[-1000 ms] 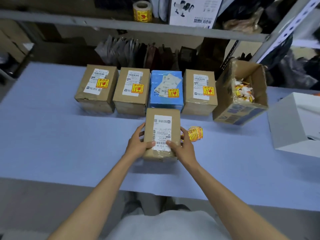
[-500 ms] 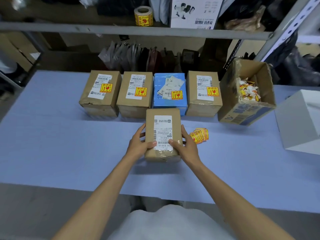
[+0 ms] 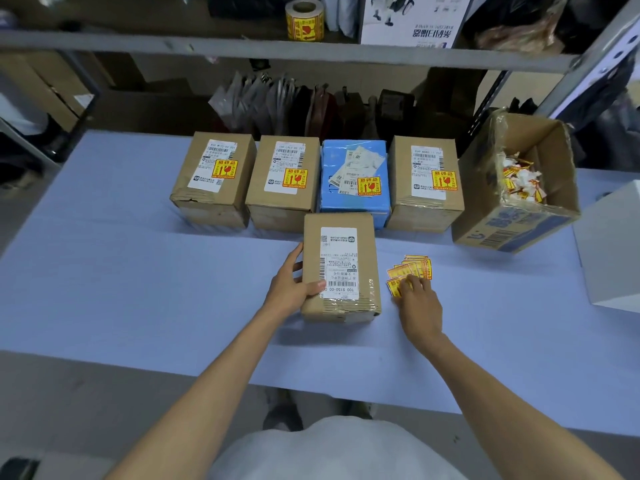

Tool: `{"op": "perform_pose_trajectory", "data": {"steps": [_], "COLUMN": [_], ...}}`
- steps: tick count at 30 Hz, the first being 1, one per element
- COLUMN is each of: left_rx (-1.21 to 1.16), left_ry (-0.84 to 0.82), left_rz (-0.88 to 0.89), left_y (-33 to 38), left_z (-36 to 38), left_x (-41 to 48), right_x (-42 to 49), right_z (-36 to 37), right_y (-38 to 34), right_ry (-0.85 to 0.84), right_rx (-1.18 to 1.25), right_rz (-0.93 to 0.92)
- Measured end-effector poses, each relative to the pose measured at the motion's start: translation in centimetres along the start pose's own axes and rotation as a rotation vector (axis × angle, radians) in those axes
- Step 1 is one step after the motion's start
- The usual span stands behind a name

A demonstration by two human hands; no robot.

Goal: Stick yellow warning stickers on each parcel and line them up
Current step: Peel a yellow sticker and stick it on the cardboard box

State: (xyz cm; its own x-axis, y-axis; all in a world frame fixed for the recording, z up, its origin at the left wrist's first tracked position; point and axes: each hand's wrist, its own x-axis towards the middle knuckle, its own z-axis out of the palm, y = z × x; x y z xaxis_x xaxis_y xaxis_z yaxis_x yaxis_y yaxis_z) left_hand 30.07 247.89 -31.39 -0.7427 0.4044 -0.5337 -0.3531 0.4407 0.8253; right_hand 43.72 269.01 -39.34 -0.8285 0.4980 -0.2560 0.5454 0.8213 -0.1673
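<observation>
The left hand (image 3: 291, 289) gripped the unstickered parcel (image 3: 341, 268) while the right hand (image 3: 419, 306) reached the loose stickers (image 3: 415, 266), its fingers' (image 3: 410, 283) grasp unclear; the next move seemed to be lifting one sticker.

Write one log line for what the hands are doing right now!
left hand: grips unstickered brown parcel | right hand: touches loose yellow stickers | back row: four parcels stickered

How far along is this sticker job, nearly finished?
Nearly. Done: the back row of four boxes each shows a yellow sticker. In hand: the left hand holds the front box, which shows only a white label, while the right hand touches the loose stickers beside it. Left: one sticker goes on that box, then it probably joins the row.
</observation>
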Motion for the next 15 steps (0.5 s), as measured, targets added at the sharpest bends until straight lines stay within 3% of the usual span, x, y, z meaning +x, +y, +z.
{"op": "perform_pose_trajectory", "data": {"steps": [8,15], "left_rx": [0.012,0.061], "left_ry": [-0.010,0.014], "left_rz": [-0.006,-0.006], "left_y": [0.2,0.9], "left_z": [0.0,-0.4], "left_x": [-0.1,0.1], "right_x": [-0.7,0.3], "right_z": [-1.6,-5.0], "right_y": [-0.4,-0.8], "right_ry": [-0.001,0.314], "right_rx": [-0.024,0.114], "right_rz": [0.097,0.188]}}
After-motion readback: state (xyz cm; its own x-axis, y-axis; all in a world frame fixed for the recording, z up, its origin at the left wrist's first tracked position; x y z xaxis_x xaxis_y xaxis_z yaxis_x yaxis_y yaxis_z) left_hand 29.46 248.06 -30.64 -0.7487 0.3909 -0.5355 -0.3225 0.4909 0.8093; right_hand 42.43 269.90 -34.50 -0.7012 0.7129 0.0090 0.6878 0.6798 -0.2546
